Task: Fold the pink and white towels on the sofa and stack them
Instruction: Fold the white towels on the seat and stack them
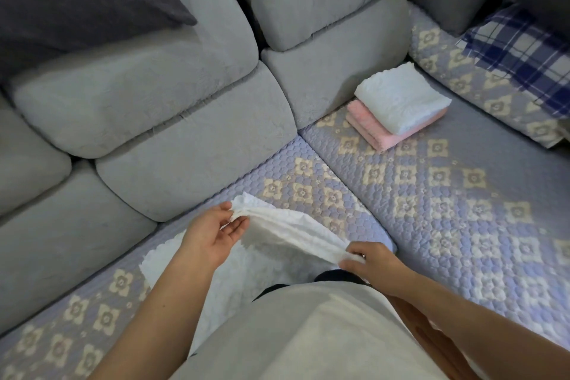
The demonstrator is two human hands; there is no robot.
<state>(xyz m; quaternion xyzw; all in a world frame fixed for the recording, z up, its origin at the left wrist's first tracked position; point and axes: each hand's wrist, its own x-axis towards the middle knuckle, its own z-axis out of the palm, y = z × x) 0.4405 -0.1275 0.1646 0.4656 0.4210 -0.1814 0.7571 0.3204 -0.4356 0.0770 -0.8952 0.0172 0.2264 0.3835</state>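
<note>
shirt [308, 333] hides white towel's [287, 231] lower edge (both hands pinch it).

Your sofa [431, 194] carries a white towel [277, 244] hanging from your fingers [237, 225], a folded stack [398, 105] well beyond them, and a plaid cloth [518, 52] farther right.

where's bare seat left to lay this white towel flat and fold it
Most free: the quilted seat between the folded stack and the right hand. There is also a patch between the left hand and the grey back cushions. Crowded: the far right corner, around the plaid cloth.
</note>
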